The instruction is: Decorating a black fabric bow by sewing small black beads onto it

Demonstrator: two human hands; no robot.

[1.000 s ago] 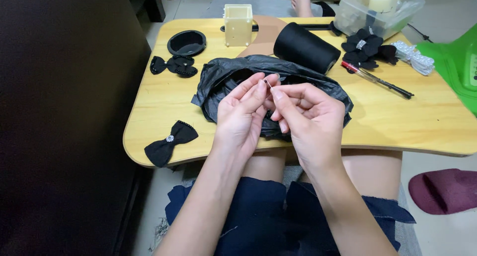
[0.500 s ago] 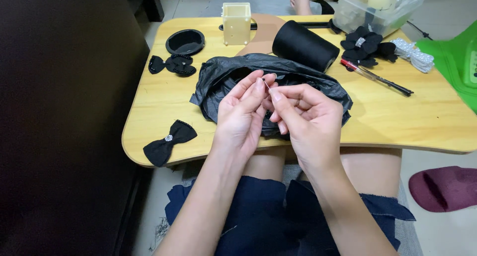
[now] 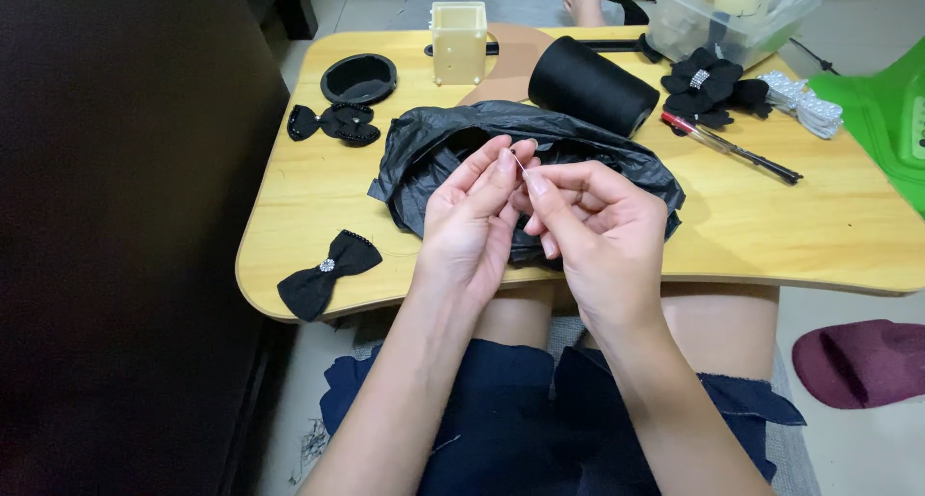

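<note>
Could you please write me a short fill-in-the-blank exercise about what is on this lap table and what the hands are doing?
1. Both hands, the left hand and the right hand, pinch a thin needle above a crumpled ____ plastic bag.
2. The finished bow near the table's front left edge has a sparkly ____ at its centre.
3. The big spool of black thread lies on its ____.

Missing words: black; stone; side

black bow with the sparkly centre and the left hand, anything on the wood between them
Nothing: in the head view, only bare wooden lap table lies between the black fabric bow and the left hand.
</note>
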